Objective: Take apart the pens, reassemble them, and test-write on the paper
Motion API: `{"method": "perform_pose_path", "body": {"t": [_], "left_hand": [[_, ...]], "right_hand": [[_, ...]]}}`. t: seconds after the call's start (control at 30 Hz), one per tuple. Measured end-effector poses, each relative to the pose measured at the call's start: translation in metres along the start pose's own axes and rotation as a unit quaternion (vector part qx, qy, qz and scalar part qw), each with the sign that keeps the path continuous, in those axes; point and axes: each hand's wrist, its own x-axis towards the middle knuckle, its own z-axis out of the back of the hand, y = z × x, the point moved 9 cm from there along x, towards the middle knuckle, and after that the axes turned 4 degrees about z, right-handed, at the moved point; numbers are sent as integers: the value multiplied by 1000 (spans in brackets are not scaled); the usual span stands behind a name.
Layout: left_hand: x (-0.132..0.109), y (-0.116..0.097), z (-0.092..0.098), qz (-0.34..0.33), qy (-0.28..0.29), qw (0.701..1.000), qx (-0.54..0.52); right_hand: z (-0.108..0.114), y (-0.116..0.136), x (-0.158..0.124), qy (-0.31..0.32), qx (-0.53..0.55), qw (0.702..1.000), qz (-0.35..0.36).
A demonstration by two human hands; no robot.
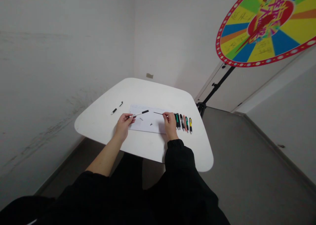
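My left hand (122, 125) is closed on a white pen barrel (139, 114) with a black grip end that points right. In my right hand (170, 123), pinched between the fingers, is a thin dark pen refill (158, 113) pointing left toward the barrel. A gap separates the two. Below them lies a white sheet of paper (144, 127). On it rest a small metallic pen tip (151, 124) and a tiny thin piece (141, 119), perhaps a spring. Left of the paper are a black pen part with a silver tip (114, 111) and a small black clip piece (121, 103).
Several pens (182, 122) with dark, green, pink and yellow bodies lie in a row right of my right hand. The white table (103, 126) has rounded corners and stands near the walls. A colourful prize wheel (268, 24) on a black stand (217, 86) rises behind at right.
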Motion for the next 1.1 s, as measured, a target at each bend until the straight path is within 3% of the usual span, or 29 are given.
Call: {"method": "perform_pose_path", "body": {"t": [0.4,0.73,1.0,1.1], "left_hand": [[1,2,-2,-1,12,1000,4],[-3,0,-6,-6,24,999,34],[-6,0,-12,-4,48,997,65],[-7,-1,-13,-4,50,997,64]], "right_hand": [[10,6,-1,-55,6,998,26],[3,12,-1,-16,-2,1000,27],[-23,31,-7,79,32,995,42],[-30,30,-9,104,46,993,16]]}}
